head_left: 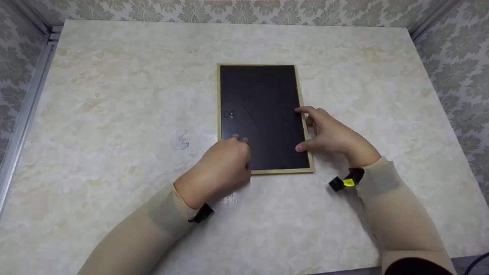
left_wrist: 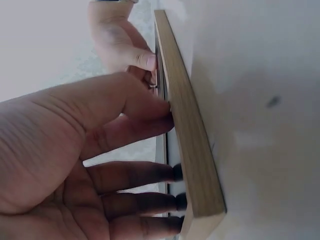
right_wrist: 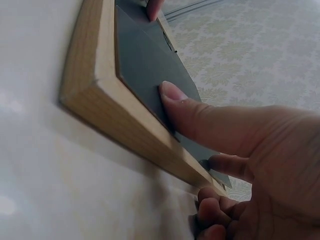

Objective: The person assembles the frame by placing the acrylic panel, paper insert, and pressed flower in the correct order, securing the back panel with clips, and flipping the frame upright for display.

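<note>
A picture frame (head_left: 303, 110) with a light wood rim lies back side up on the table, its black backing board (head_left: 267, 88) showing. My left hand (head_left: 223, 160) is over the lower left corner. In the left wrist view its thumb and index fingertips meet at the rim's inner edge, and the other fingers reach straight down to the backing; whether anything small lies between thumb and index is hidden. At the right side my right hand (head_left: 332, 131) holds the frame, thumb and index finger on the backing, the other fingers curled beside the outer edge.
A small metal hanger (head_left: 229, 114) sits near the backing's left edge. Left of the frame, a clear squiggly mark or piece (head_left: 182, 139) is on the marbled table (head_left: 114, 95). Patterned wall covering (head_left: 244, 11) stands behind the table's far edge.
</note>
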{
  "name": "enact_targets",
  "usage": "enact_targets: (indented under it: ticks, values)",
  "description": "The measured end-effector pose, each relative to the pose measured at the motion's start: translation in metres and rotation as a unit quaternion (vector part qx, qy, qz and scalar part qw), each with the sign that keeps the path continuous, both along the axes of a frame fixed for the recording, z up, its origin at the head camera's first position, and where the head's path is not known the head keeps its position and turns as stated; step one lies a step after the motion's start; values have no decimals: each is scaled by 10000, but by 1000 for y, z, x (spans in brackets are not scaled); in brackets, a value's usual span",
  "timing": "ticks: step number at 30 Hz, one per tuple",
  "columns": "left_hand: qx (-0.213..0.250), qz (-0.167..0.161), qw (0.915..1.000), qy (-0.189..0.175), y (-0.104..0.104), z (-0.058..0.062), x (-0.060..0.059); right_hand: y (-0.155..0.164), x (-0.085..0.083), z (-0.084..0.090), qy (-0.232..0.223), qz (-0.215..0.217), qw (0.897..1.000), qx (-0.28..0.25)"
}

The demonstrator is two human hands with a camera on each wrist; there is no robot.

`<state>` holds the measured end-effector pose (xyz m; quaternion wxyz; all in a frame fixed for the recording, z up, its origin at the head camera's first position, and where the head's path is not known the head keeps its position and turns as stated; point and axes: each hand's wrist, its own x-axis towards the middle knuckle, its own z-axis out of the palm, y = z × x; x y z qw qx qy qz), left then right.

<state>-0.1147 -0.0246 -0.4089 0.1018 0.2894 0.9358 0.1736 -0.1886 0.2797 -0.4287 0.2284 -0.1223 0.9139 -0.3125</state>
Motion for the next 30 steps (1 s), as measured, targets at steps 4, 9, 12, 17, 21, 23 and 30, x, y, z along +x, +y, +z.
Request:
enact_targets:
  ticks: [4,9,12,17,21,23,30]
  values:
    - [-92,248,9995,-196,5,3,0,0,0,1,23,45,10000,-39]
    - [-245,319,9987,-312,11,8,-3,-1,0,3,-14,-2,10000,49]
    - [-313,283,9985,-345,14,10,-4,0,0,3,-34,-12,10000,64]
    - [-316,240,9987,-330,16,11,-5,0,1,2,-19,-23,10000,72]
    - [-338,223,9986,-335,17,12,-6,0,1,1,-20,-35,10000,76]
    - [-334,222,9985,-364,17,13,-6,0,1,2,-45,-53,9999,74]
    - [-433,208,9983,-318,18,16,-6,-1,-11,3,-43,-320,9993,-199]
